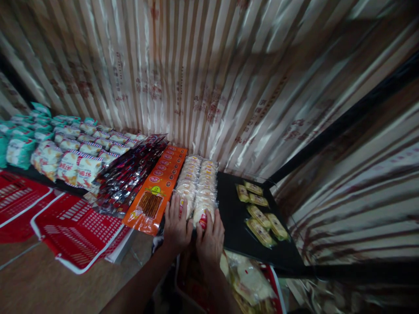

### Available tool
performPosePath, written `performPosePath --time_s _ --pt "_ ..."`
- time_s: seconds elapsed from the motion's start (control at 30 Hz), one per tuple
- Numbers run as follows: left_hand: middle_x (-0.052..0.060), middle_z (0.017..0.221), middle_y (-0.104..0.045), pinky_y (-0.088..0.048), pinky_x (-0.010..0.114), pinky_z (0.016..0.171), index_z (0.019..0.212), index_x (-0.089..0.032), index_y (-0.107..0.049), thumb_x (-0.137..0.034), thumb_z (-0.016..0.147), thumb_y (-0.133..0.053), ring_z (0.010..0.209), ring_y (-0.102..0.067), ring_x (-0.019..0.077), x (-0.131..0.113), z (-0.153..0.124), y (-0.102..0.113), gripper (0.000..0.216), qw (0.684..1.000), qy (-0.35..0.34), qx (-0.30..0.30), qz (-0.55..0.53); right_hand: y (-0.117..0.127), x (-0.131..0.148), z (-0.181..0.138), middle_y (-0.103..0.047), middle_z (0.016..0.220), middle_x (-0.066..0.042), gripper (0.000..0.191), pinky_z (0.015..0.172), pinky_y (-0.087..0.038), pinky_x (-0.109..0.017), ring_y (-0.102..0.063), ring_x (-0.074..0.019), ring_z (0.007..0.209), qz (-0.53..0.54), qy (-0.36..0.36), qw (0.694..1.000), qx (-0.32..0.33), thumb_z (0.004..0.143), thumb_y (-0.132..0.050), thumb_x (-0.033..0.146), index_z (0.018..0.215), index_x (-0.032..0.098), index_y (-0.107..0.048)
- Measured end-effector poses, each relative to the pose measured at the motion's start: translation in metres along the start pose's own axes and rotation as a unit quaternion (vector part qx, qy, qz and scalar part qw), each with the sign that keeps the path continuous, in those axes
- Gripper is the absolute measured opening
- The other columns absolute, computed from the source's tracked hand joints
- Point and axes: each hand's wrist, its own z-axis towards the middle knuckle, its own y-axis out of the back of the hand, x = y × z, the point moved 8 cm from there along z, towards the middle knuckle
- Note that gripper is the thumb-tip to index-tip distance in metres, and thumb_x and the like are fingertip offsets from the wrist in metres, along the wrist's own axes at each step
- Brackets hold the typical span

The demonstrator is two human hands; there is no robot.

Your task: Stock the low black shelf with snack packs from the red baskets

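Note:
Two rows of round white crackers in clear wrappers (205, 181) lie side by side on a black shelf (229, 187). My left hand (177, 224) rests on the front end of the left row, its fingers stretched forward. My right hand (210, 235) touches the front of the right row, fingers spread near a red label. Both hands lie on the packs rather than wrapped round them. Just left of the rows is an orange snack packet (157, 192) with brown sticks pictured on it. Several small yellow-wrapped packs (260, 224) lie right of the rows.
Dark shiny packets (131, 174) overlap left of the orange one. White and teal snack bags (80, 163) fill the left of the shelf. Red baskets (77, 231) stand below; another basket (278, 290) with packaged goods is under my right arm. Striped sheeting (196, 78) hangs behind.

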Motion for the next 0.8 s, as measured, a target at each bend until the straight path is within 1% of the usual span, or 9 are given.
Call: performPosePath --time_s 0.17,0.3,0.33,0.4,0.5,0.57,0.67,0.73,0.8 --pt "0.019 0.149 -0.015 -0.015 0.054 0.108 0.139 -0.009 -0.028 -0.027 0.084 -0.045 0.138 -0.011 0.0321 0.001 -0.001 -0.005 0.06 1.0 0.001 0.009 0.02 -0.001 0.002 -0.001 -0.025 0.147 -0.017 0.05 0.1 -0.031 -0.051 -0.024 -0.032 0.132 0.016 0.006 1.0 -0.005 0.089 -0.036 0.038 0.134 0.015 -0.04" --pt "0.02 0.15 -0.013 -0.014 0.056 0.108 0.138 -0.009 -0.03 -0.026 0.086 -0.044 0.138 -0.01 0.0336 0.002 -0.003 -0.002 0.057 1.0 -0.002 -0.001 0.012 0.013 0.001 -0.002 -0.013 0.151 -0.015 0.046 0.101 -0.028 -0.055 -0.016 -0.0313 0.136 0.061 0.017 0.998 -0.019 0.092 -0.03 0.032 0.134 0.017 -0.04" --pt "0.02 0.15 -0.012 -0.015 0.056 0.107 0.138 -0.01 -0.031 -0.026 0.086 -0.044 0.138 -0.009 0.034 0.001 -0.005 0.0 0.056 1.0 -0.004 -0.006 0.002 0.019 -0.001 -0.004 -0.014 0.15 -0.016 0.045 0.101 -0.028 -0.055 -0.015 -0.0307 0.136 0.074 0.015 0.997 -0.024 0.092 -0.029 0.03 0.133 0.016 -0.04" --pt "0.019 0.15 -0.013 -0.019 0.056 0.107 0.137 -0.01 -0.032 -0.023 0.087 -0.042 0.138 -0.008 0.0336 -0.001 -0.011 0.007 0.053 0.999 -0.009 -0.014 -0.03 0.033 -0.007 -0.013 -0.026 0.146 -0.018 0.044 0.1 -0.029 -0.054 -0.022 -0.0288 0.134 0.102 0.012 0.994 -0.038 0.092 -0.028 0.027 0.132 0.014 -0.042" --pt "0.017 0.144 -0.031 -0.027 0.052 0.106 0.131 -0.011 -0.039 -0.017 0.087 -0.037 0.137 -0.017 0.0295 -0.014 -0.033 0.018 0.045 0.995 -0.028 -0.011 -0.09 0.05 -0.027 -0.04 -0.05 0.125 -0.018 0.038 0.097 -0.034 -0.049 -0.042 -0.0248 0.12 0.128 -0.008 0.989 -0.068 0.091 -0.031 0.026 0.122 0.012 -0.048" --pt "0.015 0.134 -0.045 -0.031 0.048 0.106 0.125 -0.013 -0.046 -0.015 0.086 -0.035 0.133 -0.028 0.0263 -0.033 -0.055 0.017 0.04 0.988 -0.063 0.029 -0.135 0.053 -0.05 -0.064 -0.057 0.109 -0.016 0.034 0.093 -0.038 -0.046 -0.05 -0.0234 0.108 0.121 -0.049 0.988 -0.077 0.09 -0.033 0.028 0.111 0.012 -0.053" --pt "0.013 0.126 -0.053 -0.041 0.041 0.101 0.124 -0.015 -0.049 -0.018 0.086 -0.036 0.123 -0.045 0.0208 -0.071 -0.095 -0.011 0.04 0.946 -0.13 0.201 -0.218 0.04 -0.087 -0.099 -0.061 0.101 -0.015 0.034 0.089 -0.041 -0.046 -0.053 -0.0249 0.099 0.079 -0.102 0.991 -0.026 0.088 -0.034 0.034 0.102 0.013 -0.057" --pt "0.012 0.133 -0.049 -0.042 0.038 0.1 0.126 -0.017 -0.047 -0.016 0.084 -0.036 0.124 -0.044 0.0192 -0.08 -0.115 -0.036 0.043 0.929 -0.086 0.277 -0.23 0.026 -0.113 -0.117 -0.063 0.098 -0.015 0.037 0.086 -0.042 -0.046 -0.055 -0.0264 0.096 0.051 -0.142 0.988 0.012 0.086 -0.034 0.037 0.1 0.014 -0.058" --pt "0.012 0.139 -0.041 -0.039 0.04 0.103 0.129 -0.015 -0.045 -0.012 0.083 -0.035 0.128 -0.039 0.0198 -0.076 -0.125 -0.06 0.048 0.93 -0.002 0.301 -0.212 0.014 -0.134 -0.129 -0.064 0.1 -0.015 0.039 0.085 -0.043 -0.046 -0.056 -0.0275 0.097 0.037 -0.169 0.984 0.042 0.084 -0.035 0.039 0.101 0.014 -0.06"
